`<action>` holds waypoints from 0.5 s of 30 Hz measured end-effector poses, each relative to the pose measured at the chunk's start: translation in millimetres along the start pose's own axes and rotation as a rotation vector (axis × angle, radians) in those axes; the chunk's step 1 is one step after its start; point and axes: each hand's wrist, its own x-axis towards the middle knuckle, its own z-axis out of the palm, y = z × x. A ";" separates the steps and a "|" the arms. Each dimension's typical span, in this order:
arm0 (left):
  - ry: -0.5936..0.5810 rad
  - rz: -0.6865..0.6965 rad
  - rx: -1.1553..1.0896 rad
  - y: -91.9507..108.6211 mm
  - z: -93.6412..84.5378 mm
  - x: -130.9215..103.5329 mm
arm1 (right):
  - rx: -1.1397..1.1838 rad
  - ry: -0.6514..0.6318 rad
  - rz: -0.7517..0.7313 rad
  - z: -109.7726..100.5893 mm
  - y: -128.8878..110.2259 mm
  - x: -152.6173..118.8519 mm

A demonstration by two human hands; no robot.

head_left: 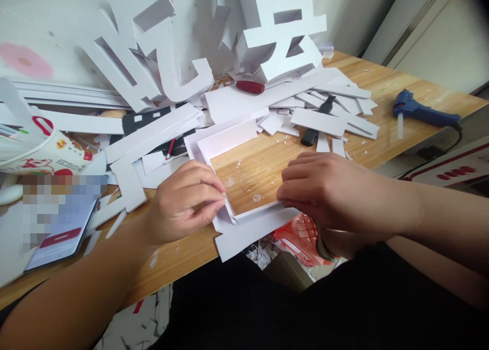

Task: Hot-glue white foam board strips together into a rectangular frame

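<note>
Two bare hands of mine sit at one white frame [243, 136], which lies in front of me near the edge of the wooden table [252, 174], thin walls standing up from its flat face. My left hand [191, 199] has thumb and fingertips together, clamped on the frame's left wall a little beyond the near corner. My right hand [319, 187] curls its fingers down onto the near wall, off to the right; its own knuckles hide the contact, so I cannot tell whether it pinches or only presses.

What matters, I judge, is that near-left corner: it lies between my hands, just beside the left one and further from the right. From it the left wall runs away from me, leaning left at its far end, while the near wall runs rightward, rising slightly, until it passes under my right hand. With that end covered, I cannot tell which way the frame is longer.

Beyond the frame lie loose white strips [317, 122] and a red-handled tool [250, 87]. The blue glue gun [424, 110] rests well apart on the right, so my right hand is the nearer one to it.
</note>
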 end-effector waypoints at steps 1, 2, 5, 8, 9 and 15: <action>-0.003 -0.001 -0.001 0.1 -0.3 -0.2 | 0.004 0.006 -0.001 0.3 -0.3 0.0; -0.006 -0.003 -0.003 0.2 -0.5 -0.3 | 0.009 0.012 -0.001 0.4 -0.7 -0.1; -0.013 -0.009 -0.009 0.3 -0.8 -0.5 | 0.030 0.018 -0.001 0.4 -2.3 0.1; -0.008 -0.007 -0.008 1.8 -0.9 0.2 | 0.053 0.028 -0.008 1.4 -2.5 0.3; -0.005 -0.006 -0.005 2.6 -0.8 0.6 | 0.060 0.037 -0.016 2.1 -2.0 0.3; 0.009 -0.009 0.005 6.3 0.5 1.4 | 0.056 0.055 -0.056 7.8 0.0 -1.0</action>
